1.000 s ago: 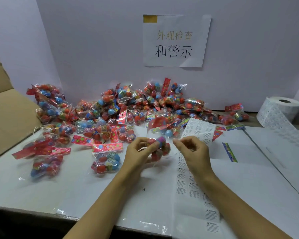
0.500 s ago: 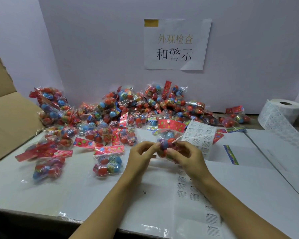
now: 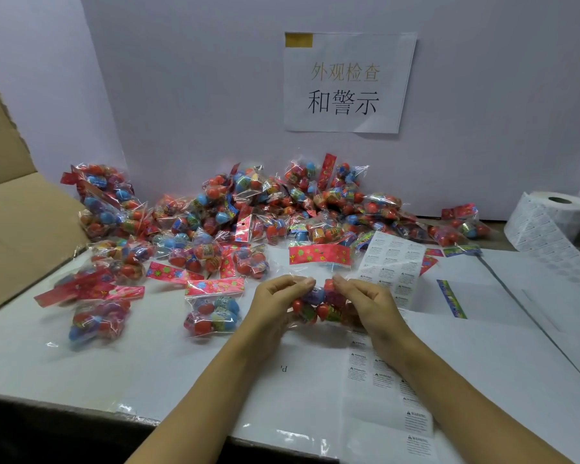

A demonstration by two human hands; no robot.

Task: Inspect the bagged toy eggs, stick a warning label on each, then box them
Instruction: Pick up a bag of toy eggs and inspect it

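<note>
two hands [image 3: 277, 301], one label roll [image 3: 549, 221], one sign [image 3: 345, 82]

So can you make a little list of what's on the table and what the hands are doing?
held bag: bag of toy eggs, gripped from both sides
left hand: left hand grips the bag's left side
right hand: right hand grips its right side
pile: more egg bags by the wall
labels: label sheet under the hands
roll: label roll at far right

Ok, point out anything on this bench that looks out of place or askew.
Two things stand out. A loose green printed strip lies alone on the white bench, apart from any bag. The label sheet curls up at its far end instead of lying flat. Both hands hold one bagged egg set; no damage visible.
</note>
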